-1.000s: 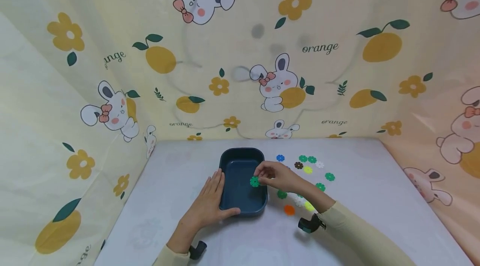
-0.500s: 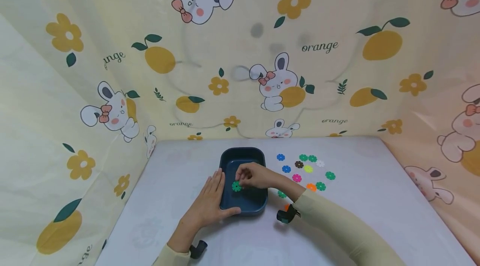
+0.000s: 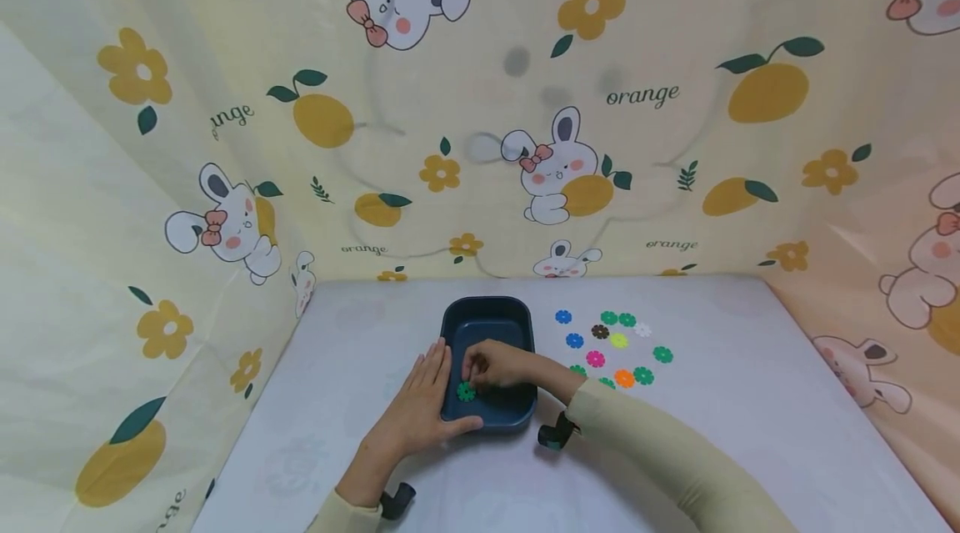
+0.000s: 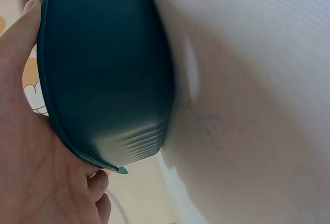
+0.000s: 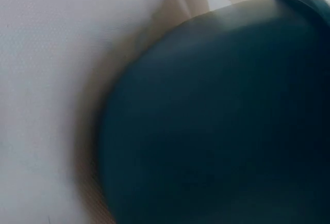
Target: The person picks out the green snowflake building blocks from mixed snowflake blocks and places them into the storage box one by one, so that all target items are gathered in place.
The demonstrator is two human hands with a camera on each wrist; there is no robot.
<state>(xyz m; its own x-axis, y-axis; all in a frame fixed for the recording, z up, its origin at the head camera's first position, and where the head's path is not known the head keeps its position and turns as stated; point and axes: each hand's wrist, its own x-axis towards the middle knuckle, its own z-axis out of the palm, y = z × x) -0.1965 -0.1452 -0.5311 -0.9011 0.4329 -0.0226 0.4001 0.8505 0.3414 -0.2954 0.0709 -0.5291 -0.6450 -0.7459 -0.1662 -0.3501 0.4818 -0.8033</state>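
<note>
A dark blue rectangular tray (image 3: 487, 308) stands on the white table. My left hand (image 3: 416, 404) rests along its left rim with straight fingers, the thumb lying across the near edge. In the left wrist view this hand (image 4: 38, 157) lies against the tray's rim (image 4: 46, 79). Inside the tray, my right hand (image 3: 498, 364) pinches a green flower-shaped plastic disc (image 3: 466, 391) low over the bottom, near the left wall. Whether the disc touches the bottom cannot be told. The right wrist view holds mostly the tray's outer wall (image 5: 206, 121); the right fingers are hidden there.
Right of the tray lie several flower discs: blue (image 3: 574, 340), pink (image 3: 596, 359), brown (image 3: 601, 332), yellow (image 3: 618, 340), orange (image 3: 624, 379), white (image 3: 642, 330) and green (image 3: 663, 354). My right sleeve (image 3: 637, 424) passes over the table in front of them. A printed curtain (image 3: 487, 208) hangs behind.
My right hand has carried the green disc leftward from above the tray's right side, then down toward the near left of its inside. The left hand has stayed on the rim.
</note>
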